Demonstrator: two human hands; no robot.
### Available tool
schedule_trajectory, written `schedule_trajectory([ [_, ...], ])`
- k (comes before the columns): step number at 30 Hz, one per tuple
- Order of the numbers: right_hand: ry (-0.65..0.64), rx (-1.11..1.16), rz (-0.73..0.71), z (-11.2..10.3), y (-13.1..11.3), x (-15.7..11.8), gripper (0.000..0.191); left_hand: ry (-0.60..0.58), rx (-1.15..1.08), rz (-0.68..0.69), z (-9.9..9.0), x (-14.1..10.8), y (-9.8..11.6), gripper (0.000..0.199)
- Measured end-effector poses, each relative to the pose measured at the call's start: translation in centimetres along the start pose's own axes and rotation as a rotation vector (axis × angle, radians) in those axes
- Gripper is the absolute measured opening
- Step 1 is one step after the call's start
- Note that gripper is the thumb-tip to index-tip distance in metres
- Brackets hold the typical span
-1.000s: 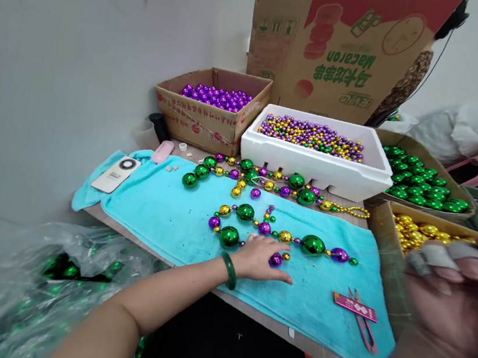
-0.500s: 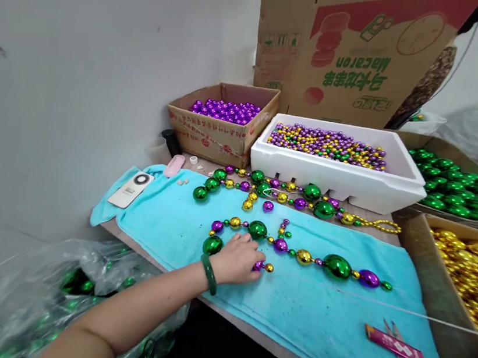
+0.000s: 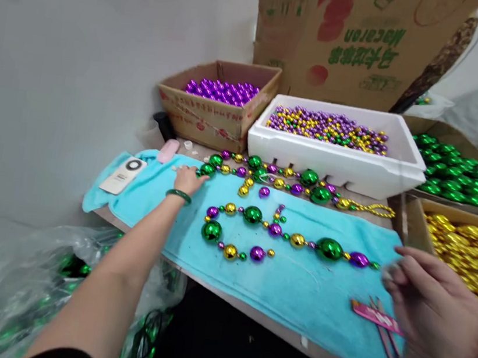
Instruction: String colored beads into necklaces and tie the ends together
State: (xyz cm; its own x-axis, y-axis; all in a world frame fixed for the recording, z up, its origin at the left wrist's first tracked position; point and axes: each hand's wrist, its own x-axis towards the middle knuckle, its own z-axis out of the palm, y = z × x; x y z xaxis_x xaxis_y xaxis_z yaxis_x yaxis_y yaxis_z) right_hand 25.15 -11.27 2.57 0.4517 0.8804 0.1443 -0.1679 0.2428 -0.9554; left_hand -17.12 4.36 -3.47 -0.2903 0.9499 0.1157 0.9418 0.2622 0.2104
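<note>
My left hand, with a green bangle at the wrist, reaches to the towel's back edge beside a green bead; its fingertips are too small to read. At the right, my right hand is blurred, fingers bent together around something whitish that I cannot make out. Between the hands, a curved string of green, gold and purple beads lies on the turquoise towel. A finished-looking strand with a gold bead loop lies behind it. One loose purple bead sits between the strands.
Behind stand a carton of purple beads and a white foam box of small beads. Boxes of gold beads and green beads are at the right. Pink scissors and a white phone-like object lie on the towel.
My left hand has moved from the beads in front to the towel's back left. My right hand has come into view at the right. The view has shifted slightly.
</note>
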Motion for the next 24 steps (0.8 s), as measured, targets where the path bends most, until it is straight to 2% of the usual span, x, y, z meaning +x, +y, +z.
schedule_trajectory([
  [4,-0.056,-0.016,0.156,1.3,2.1,-0.6,0.019,-0.198,-0.011,-0.092,0.7,0.8,-0.8,0.05],
  [6,-0.104,-0.087,0.192,1.5,2.6,-1.3,0.02,-0.221,-0.132,-0.132,0.1,0.0,0.0,0.049],
  [8,-0.159,-0.146,0.228,1.6,3.1,-2.3,0.021,-0.156,-0.443,-0.16,-1.2,-1.7,1.8,0.044],
  [10,-0.219,-0.198,0.256,2.0,3.9,-3.5,0.022,-0.121,-1.0,-0.189,-2.6,-4.1,4.6,0.036],
  [12,-0.282,-0.249,0.271,2.7,4.8,-4.8,0.023,-0.324,-1.529,-0.255,-3.7,-6.7,7.8,0.036],
  [13,-0.311,-0.273,0.269,3.1,5.2,-5.4,0.024,-0.426,-1.706,-0.311,-4.0,-7.8,9.3,0.035],
  [15,-0.363,-0.307,0.25,4.0,5.9,-6.6,0.025,-0.555,-1.925,-0.408,-4.2,-9.5,11.6,0.034],
  [18,-0.392,-0.339,0.201,4.7,6.4,-7.9,0.026,-0.593,-2.075,-0.496,-4.2,-10.8,13.4,0.033],
  [24,-0.348,-0.36,0.19,3.9,6.1,-8.5,0.028,-0.55,-2.14,-0.493,-3.9,-11.6,14.0,0.028],
])
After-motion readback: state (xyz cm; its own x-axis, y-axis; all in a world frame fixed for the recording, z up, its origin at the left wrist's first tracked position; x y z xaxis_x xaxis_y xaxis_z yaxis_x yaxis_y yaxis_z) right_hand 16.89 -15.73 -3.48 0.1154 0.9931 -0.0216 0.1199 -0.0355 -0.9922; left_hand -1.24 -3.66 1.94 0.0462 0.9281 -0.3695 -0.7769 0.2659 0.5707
